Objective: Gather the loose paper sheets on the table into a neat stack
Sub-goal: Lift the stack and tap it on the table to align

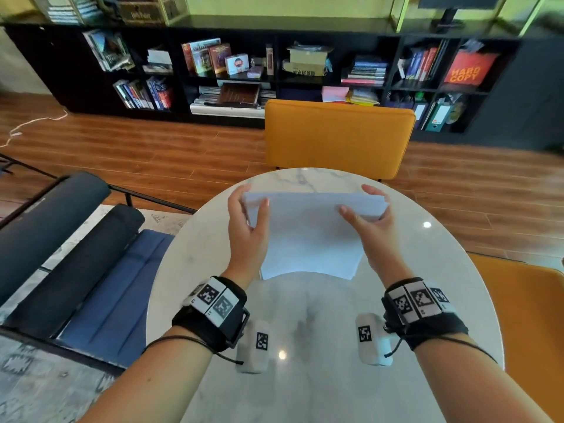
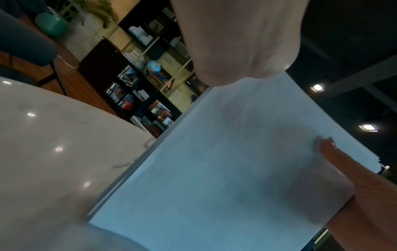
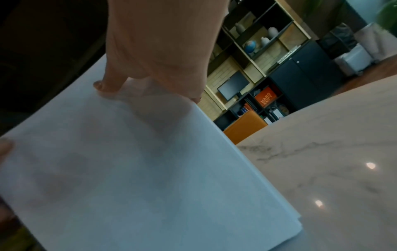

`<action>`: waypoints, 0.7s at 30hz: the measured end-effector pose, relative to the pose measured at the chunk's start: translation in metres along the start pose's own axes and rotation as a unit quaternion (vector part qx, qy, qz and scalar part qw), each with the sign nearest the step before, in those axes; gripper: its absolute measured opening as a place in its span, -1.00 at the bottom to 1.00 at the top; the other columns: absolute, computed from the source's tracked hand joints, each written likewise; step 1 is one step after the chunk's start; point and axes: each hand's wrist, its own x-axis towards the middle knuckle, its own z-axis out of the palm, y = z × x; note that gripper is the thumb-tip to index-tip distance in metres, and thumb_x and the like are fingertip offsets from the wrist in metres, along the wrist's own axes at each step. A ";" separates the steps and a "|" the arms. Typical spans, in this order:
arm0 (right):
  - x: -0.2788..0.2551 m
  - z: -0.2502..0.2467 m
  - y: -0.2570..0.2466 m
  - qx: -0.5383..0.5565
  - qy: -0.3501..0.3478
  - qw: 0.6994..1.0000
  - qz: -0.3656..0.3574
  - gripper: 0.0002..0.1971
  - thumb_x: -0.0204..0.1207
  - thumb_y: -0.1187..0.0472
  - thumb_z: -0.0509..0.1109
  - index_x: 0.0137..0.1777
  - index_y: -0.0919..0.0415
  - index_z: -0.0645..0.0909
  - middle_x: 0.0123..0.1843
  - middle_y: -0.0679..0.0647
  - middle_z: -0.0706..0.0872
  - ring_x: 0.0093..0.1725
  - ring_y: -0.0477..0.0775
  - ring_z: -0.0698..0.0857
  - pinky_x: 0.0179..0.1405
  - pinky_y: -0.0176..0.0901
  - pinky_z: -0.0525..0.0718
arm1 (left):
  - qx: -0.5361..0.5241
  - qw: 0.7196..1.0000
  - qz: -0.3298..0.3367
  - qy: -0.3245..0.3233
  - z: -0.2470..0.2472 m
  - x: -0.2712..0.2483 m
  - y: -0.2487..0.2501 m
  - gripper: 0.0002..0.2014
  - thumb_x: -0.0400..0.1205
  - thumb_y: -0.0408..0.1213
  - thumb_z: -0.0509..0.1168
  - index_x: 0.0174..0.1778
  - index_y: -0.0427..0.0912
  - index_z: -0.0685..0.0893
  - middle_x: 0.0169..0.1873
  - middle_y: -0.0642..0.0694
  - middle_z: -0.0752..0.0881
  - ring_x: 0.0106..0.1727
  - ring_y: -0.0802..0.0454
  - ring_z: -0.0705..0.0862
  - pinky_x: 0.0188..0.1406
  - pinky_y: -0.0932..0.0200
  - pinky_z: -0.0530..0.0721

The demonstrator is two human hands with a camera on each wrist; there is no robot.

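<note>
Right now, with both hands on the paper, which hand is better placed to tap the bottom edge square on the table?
Neither alone. The left hand and right hand grip opposite top corners of the paper stack, tilted on the table; its lower right corner looks fanned.

The white paper sheets (image 1: 308,236) are held together as one stack, tilted up, lower edge set on the desk (image 1: 427,270), side edges slightly uneven.

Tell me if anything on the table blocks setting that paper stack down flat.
Nothing visible does. The left hand and right hand grip the paper stack by its sides, its lower edge on the marble table; the surface around it looks bare.
</note>
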 end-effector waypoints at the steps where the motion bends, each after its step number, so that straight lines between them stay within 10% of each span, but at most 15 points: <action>1: 0.000 0.002 -0.002 -0.009 -0.013 1.000 -0.003 -0.49 0.24 0.16 0.65 0.09 -0.27 0.54 0.13 0.05 0.72 0.00 -0.02 0.79 -0.07 -0.07 0.78 | 0.019 1.000 0.021 0.000 0.001 0.002 0.002 -0.64 0.67 -0.26 0.22 0.37 -0.19 0.39 0.25 0.06 0.51 0.31 0.20 0.47 0.29 0.52 0.39; 7: 0.003 0.004 0.000 -0.071 0.012 0.997 -0.013 -0.45 0.14 -0.07 0.67 0.09 -0.42 0.50 0.26 0.00 0.66 0.28 0.15 0.67 0.20 0.19 0.71 | 0.075 0.992 0.105 -0.014 0.000 0.001 0.005 -0.50 0.68 -0.36 0.16 0.52 -0.01 0.20 0.34 0.14 0.42 0.25 0.62 0.36 0.23 0.68 0.31; 13: -0.007 0.011 -0.007 -0.206 0.044 0.957 -0.201 -0.41 0.44 0.13 0.48 0.44 -0.15 0.37 0.16 0.00 0.53 0.20 -0.08 0.53 0.29 -0.31 0.48 | 0.204 0.958 0.201 -0.025 -0.005 0.003 -0.002 -0.70 0.65 -0.43 0.18 0.28 -0.21 0.63 0.11 -0.32 0.53 0.13 0.09 0.49 0.07 0.70 0.36; 18: -0.002 0.011 -0.003 -0.270 0.015 0.939 -0.211 -0.70 0.60 0.25 0.26 0.29 0.04 0.61 0.15 0.08 0.57 0.19 -0.06 0.55 0.29 -0.06 0.57 | 0.200 0.962 0.185 -0.039 -0.007 0.002 -0.004 -0.66 0.66 -0.38 0.18 0.35 -0.12 0.58 0.19 -0.28 0.50 0.22 0.06 0.50 0.12 0.66 0.44; 21: -0.005 0.012 -0.008 -0.249 0.020 0.950 -0.187 -0.56 0.57 0.21 0.33 0.45 0.03 0.47 0.28 -0.06 0.55 0.24 -0.23 0.51 0.36 -0.28 0.50 | 0.143 0.981 0.127 -0.039 -0.007 -0.001 0.000 -0.58 0.68 -0.35 0.17 0.49 -0.10 0.40 0.28 -0.06 0.46 0.28 0.36 0.46 0.18 0.59 0.48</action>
